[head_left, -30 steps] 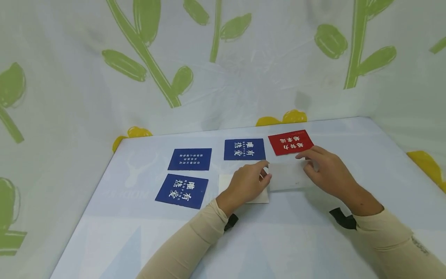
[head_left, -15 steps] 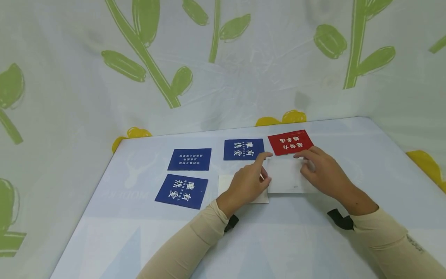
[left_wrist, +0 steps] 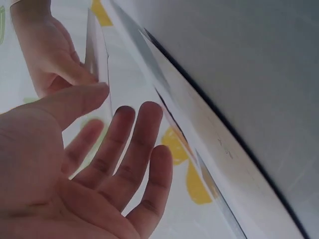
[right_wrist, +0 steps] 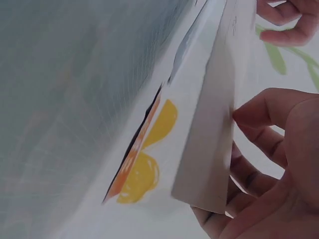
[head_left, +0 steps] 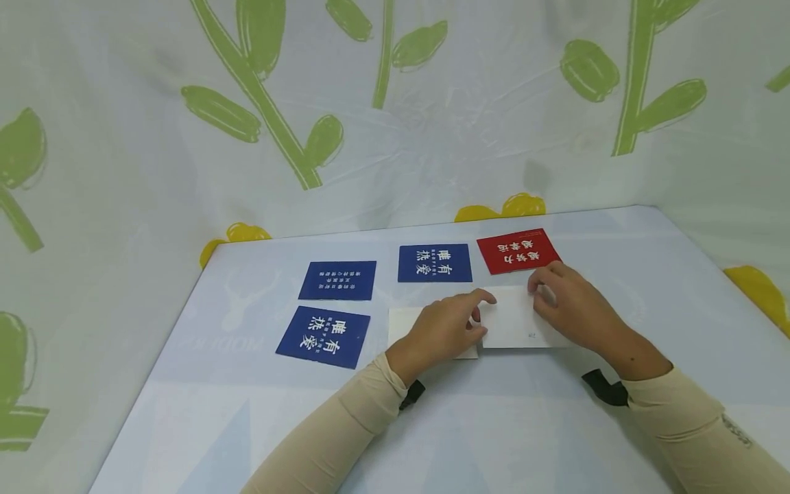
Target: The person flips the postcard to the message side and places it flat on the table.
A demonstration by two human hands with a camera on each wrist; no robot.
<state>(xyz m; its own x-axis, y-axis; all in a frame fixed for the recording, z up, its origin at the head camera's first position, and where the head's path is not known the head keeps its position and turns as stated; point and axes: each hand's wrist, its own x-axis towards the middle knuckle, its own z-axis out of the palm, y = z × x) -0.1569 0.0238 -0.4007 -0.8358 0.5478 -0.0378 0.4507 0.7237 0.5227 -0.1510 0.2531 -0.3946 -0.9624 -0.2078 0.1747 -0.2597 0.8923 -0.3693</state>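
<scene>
White card (head_left: 507,319): plain rectangle, small dark mark near one edge; between both hands.
Right hand (head_left: 577,307): pinching the card's end.
Left hand (head_left: 439,328): fingers loosely spread at the opposite end; contact unclear.

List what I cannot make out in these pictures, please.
Head view: middle of the lying white card, hidden by the left hand.
Head view: right end of the held white card, behind the right hand.
Head view: mark on that card, too small.
Right wrist: left hand, cut by frame edge.
</scene>
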